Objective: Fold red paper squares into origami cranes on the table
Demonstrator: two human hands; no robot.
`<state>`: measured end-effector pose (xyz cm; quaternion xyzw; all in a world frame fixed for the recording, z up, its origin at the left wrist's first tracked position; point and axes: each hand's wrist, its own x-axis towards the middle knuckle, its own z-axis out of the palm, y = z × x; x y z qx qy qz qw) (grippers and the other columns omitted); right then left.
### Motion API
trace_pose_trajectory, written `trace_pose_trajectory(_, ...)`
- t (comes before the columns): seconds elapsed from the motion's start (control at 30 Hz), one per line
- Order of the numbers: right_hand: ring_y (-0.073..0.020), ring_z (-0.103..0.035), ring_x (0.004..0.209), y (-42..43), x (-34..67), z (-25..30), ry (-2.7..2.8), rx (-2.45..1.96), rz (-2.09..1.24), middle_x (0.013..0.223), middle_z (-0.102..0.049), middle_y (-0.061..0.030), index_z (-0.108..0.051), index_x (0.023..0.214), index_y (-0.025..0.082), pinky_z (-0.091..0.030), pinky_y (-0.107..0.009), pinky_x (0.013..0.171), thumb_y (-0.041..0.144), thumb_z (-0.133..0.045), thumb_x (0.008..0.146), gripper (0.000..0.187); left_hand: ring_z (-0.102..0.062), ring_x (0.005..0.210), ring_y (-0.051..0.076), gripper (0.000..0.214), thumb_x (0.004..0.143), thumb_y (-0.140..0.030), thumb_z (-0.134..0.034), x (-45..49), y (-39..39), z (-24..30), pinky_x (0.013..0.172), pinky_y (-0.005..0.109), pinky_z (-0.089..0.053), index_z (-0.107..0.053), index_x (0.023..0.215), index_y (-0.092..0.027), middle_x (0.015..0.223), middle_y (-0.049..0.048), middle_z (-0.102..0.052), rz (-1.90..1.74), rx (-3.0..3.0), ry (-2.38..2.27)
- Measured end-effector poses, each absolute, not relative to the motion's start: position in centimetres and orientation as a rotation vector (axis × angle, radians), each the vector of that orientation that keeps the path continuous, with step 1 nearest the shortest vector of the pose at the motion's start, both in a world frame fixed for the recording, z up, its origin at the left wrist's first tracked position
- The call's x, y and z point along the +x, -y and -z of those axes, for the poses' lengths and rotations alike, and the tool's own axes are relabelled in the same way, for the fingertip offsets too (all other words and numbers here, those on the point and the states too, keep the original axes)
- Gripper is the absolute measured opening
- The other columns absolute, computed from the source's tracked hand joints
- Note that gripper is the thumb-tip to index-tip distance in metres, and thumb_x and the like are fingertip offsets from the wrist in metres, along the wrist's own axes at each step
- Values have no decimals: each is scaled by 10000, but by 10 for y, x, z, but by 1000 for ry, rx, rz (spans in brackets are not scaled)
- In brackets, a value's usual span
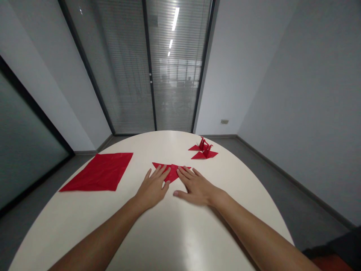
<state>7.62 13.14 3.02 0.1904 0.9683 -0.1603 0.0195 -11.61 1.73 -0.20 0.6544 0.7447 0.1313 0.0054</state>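
A folded piece of red paper lies flat on the white table, its pointed ends showing to the left and right. My left hand rests on its left part with the fingers stretched out. On the right part lie the spread fingers of my right hand, whose thumb points left over the bare tabletop. Both hands cover some of the paper, so its full outline is hidden. Beyond my right hand stand two red paper cranes, close together with wings spread.
A large red paper sheet with faint creases lies at the table's left. The round white table has a curved edge all about. Behind it are a glass partition with blinds and grey walls. Something dark is at the lower right corner.
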Motion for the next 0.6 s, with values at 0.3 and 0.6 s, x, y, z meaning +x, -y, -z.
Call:
trace_pose_trajectory(0.3, -339, -557, 1286, -141, 74, -40, -3263, 659, 182, 1273, -685, -188, -699, 1227, 111, -362, -488, 1122, 425, -478, 998, 448, -526, 1286, 318, 409, 907, -159, -500, -120, -16, 0, 1107, 550, -411, -689, 1264, -225, 1391, 117, -598, -709, 2198, -2288)
trace_pose_trajectory(0.6, -213, -678, 936, -136, 73, -48, -3382, 43, 485, 878, -754, -64, -745, 855, 196, -496, -335, 894, 251, -559, 942, 213, -560, 1143, 284, 161, 945, -278, -560, -116, -14, -10, 984, 482, -474, -691, 979, -190, 1215, 94, -675, -812, 2177, -2284)
